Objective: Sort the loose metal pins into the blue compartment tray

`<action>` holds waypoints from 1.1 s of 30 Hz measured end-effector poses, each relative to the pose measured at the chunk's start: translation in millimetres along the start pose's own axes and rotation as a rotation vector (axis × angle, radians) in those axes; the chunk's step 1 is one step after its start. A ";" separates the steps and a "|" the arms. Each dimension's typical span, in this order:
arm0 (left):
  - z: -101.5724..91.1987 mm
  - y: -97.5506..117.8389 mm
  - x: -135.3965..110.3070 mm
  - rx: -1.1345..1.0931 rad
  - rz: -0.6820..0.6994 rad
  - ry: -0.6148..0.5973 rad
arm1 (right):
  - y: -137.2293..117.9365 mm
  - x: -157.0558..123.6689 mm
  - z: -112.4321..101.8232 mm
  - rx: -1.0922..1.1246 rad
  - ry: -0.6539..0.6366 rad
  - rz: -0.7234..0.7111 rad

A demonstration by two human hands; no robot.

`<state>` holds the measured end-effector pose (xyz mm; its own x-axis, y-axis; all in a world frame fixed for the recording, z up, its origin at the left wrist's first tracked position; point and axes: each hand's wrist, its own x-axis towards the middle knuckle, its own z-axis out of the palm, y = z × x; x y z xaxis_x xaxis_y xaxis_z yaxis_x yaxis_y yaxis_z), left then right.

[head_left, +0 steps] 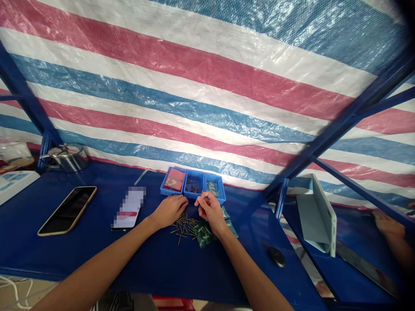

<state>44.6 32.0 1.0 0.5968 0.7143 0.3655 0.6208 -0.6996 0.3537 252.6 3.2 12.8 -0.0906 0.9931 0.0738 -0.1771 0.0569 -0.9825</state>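
My left hand is palm down at the front of the blue divided tray. Its fingers are curled together beside a pile of thin brass-coloured metal pins, with the fingertips hidden. To the right, my right hand is raised just before the tray, thumb and fingers pinched; whatever is between them is too small to make out. Green-tinted plastic bags lie under and beside my right wrist. In the tray are a pink packet, some dark metal pieces and small clear bags.
Two phones, a pen and a metal pot are on the left. A round black object sits right. Past a blue frame post stand a tablet in a case and another person's hand.
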 end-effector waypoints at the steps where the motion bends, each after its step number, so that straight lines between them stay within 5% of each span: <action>1: -0.2 0.1 0.0 0.001 0.000 -0.002 | 0.1 0.2 -0.6 0.013 0.002 0.001; 15: 3.6 -2.8 -0.8 0.011 0.006 0.009 | -7.0 -0.9 1.5 0.108 -0.006 0.031; 20: 3.5 -2.7 -0.8 -0.001 0.013 0.018 | -2.7 0.2 -0.1 -0.146 0.089 -0.064; 27: 1.9 -2.8 -0.3 0.012 0.008 0.009 | 1.7 -7.9 -3.4 -0.821 0.165 -0.337; 33: 1.0 -0.9 -0.3 -0.001 0.008 0.011 | -1.3 -7.8 -3.8 -0.872 0.170 -0.407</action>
<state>44.3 32.5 -0.3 0.5964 0.7084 0.3775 0.6156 -0.7055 0.3512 257.2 -4.3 12.9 -0.0281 0.8785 0.4770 0.6300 0.3860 -0.6738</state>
